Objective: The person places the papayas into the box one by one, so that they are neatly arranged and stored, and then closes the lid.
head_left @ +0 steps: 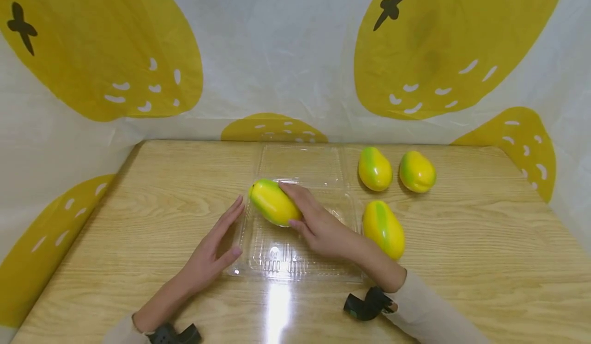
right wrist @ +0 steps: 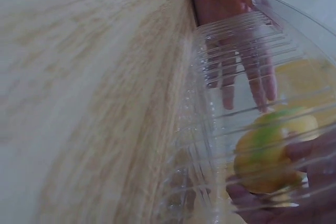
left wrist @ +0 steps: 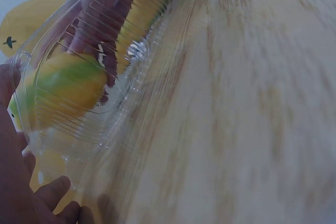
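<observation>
My right hand (head_left: 318, 226) grips a yellow mango (head_left: 274, 203) with a green streak, fingers on its far side and thumb on the near side. The mango is over the left part of a clear plastic clamshell box (head_left: 318, 267), whose lid (head_left: 300, 162) lies folded back away from me. At the box's left edge, my left hand (head_left: 210, 257) has its fingers extended and thumb apart, holding nothing. Through the ribbed clear wall, the right wrist view shows the held mango (right wrist: 268, 150) and the left hand (right wrist: 241, 51) beyond it.
Right of the box lie three more mangoes: one (head_left: 375, 168) beside the lid, another (head_left: 417, 172) farther right, and a third (head_left: 383, 229) close to my right forearm. A wooden table (head_left: 485, 262) carries everything. Behind it hangs a white cloth (head_left: 277, 52) with yellow fruit prints.
</observation>
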`<state>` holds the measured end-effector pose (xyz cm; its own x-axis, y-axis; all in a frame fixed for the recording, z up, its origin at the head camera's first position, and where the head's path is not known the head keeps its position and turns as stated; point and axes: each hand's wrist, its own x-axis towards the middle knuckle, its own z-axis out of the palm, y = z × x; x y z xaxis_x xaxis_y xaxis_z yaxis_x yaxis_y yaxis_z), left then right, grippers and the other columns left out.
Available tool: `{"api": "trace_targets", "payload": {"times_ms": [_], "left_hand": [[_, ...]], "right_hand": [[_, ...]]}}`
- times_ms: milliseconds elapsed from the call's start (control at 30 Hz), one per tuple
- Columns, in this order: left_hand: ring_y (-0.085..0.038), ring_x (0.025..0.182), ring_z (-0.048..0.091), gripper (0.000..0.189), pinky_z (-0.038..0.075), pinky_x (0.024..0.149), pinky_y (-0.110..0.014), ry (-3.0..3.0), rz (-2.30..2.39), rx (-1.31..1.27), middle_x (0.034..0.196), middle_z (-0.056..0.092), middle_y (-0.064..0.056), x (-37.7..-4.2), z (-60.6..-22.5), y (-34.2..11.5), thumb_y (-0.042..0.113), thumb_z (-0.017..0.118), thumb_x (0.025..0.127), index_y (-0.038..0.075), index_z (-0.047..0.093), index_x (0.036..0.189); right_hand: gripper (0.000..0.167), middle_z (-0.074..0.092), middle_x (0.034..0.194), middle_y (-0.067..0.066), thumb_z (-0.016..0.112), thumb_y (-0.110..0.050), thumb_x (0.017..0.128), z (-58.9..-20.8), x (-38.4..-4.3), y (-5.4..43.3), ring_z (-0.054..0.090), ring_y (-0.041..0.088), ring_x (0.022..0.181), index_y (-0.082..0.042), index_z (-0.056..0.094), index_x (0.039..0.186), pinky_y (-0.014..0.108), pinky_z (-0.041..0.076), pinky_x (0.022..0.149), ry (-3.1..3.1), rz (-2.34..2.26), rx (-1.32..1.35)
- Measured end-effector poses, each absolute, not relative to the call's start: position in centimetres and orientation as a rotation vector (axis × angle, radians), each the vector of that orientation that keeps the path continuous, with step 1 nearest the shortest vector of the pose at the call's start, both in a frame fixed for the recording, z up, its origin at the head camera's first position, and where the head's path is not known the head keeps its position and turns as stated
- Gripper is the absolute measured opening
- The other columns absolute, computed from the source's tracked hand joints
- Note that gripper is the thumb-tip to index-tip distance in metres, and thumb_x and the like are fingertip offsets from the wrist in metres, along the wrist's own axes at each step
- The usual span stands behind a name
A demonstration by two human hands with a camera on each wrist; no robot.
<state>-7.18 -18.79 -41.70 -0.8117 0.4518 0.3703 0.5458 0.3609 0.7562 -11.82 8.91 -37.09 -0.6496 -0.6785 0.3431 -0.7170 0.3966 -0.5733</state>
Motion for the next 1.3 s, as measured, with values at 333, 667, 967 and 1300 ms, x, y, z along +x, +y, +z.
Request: {"api": "trace_targets", "payload": {"times_ms": [333,667,967,1300], "left_hand": [[-0.034,0.144,0.01,0.07,0.01,0.114,-0.034,-2.423,-1.52,-1.061,0.159,0.01,-0.014,-7.2,-41.5,-19.2,0.014,0.062,0.09,0.003,0.028,0.149],[-0.035,0.144,0.009,0.083,0.009,0.113,-0.029,-2.461,-1.577,-1.157,0.159,0.008,-0.012,-7.8,-41.6,-20.6,0.029,0.073,0.083,0.005,0.03,0.149],[-0.029,0.144,0.013,0.08,0.011,0.113,-0.036,-2.506,-1.581,-1.076,0.159,0.014,-0.006,-7.7,-41.5,-20.6,0.017,0.077,0.078,0.009,0.037,0.147],[-0.029,0.144,0.012,0.08,0.012,0.113,-0.04,-2.489,-1.611,-1.072,0.159,0.015,-0.007,-7.8,-41.8,-20.5,0.01,0.076,0.076,0.009,0.038,0.147]], "right_hand": [[0.062,0.024,0.151,0.006,0.049,-0.014,0.1,-37.5,-11.4,8.8,0.044,0.027,0.128,-0.018,0.018,0.153,0.04,0.038,0.103,-2.655,1.011,1.23],[0.063,0.025,0.15,-0.002,0.053,-0.021,0.098,-37.8,-11.4,8.7,0.052,0.021,0.117,-0.023,0.021,0.153,0.036,0.045,0.096,-2.671,0.957,1.196],[0.064,0.033,0.146,-0.002,0.058,-0.022,0.096,-37.6,-11.5,8.7,0.057,0.018,0.105,-0.028,0.026,0.152,0.036,0.049,0.089,-2.67,0.93,1.149],[0.067,0.034,0.143,0.005,0.061,-0.013,0.094,-37.7,-11.6,8.7,0.054,0.016,0.107,-0.021,0.028,0.151,0.026,0.05,0.085,-2.629,1.072,1.15]]}}
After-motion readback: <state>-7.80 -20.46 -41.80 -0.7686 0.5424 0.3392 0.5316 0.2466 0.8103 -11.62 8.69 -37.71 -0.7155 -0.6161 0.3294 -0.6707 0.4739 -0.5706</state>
